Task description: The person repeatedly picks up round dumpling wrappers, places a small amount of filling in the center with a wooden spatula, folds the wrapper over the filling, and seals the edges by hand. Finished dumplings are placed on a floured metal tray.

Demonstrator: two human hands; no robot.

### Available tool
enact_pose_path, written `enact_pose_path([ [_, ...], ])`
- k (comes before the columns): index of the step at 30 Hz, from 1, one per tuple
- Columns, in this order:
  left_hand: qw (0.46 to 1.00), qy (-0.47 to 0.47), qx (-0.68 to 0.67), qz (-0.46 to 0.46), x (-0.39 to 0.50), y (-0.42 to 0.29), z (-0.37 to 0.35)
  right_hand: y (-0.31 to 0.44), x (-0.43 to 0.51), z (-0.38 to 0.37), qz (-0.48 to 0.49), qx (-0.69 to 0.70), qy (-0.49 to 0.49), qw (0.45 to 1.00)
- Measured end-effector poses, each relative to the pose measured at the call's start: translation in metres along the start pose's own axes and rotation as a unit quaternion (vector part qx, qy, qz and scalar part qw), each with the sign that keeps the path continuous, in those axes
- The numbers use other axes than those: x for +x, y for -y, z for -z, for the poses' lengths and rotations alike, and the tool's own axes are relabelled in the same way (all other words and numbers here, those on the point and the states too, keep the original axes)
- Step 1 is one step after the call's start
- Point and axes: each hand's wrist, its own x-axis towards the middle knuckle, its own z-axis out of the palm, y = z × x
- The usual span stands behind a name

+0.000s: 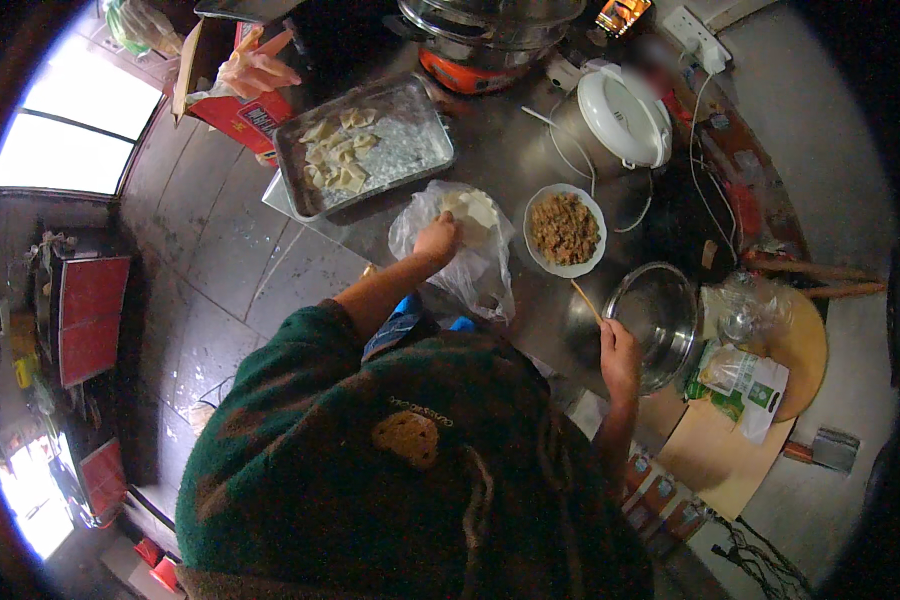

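My left hand reaches over a clear plastic bag, its fingers at the edge of pale dough wrappers that lie in the bag. Whether it pinches a wrapper is too small to tell. In my right hand is a thin wooden stick, perhaps a chopstick, pointing towards a white bowl of minced filling. A metal tray beyond the bag holds several folded dumplings on its floury left part.
Right of the bowl stand a steel basin and a lidded white pot. A steel steamer sits at the back. A red box is beside the tray. A round wooden board, packets and a cleaver lie far right.
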Motion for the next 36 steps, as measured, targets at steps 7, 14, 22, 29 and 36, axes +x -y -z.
enact_pose_path([
  [7, 0.994, -0.072, -0.061, 0.058, -0.008, -0.013, 0.009, -0.002, -0.001, -0.001, -0.025, -0.021, 0.015, 0.999],
  [14, 0.995, -0.063, 0.048, -0.056, 0.009, 0.002, -0.001, 0.0, -0.003, -0.002, -0.01, -0.024, 0.01, 1.0],
  [22, 0.967, -0.225, -0.061, -0.099, 0.014, -0.023, 0.036, -0.013, -0.003, -0.005, -0.013, -0.018, 0.006, 1.0],
  [29, 0.554, -0.011, -0.823, 0.126, -0.005, -0.049, 0.109, -0.033, 0.029, -0.038, 0.063, 0.068, -0.041, 0.995],
  [36, 0.496, 0.064, -0.861, 0.093, -0.036, -0.077, 0.132, -0.047, 0.067, -0.072, 0.07, 0.034, -0.007, 0.997],
])
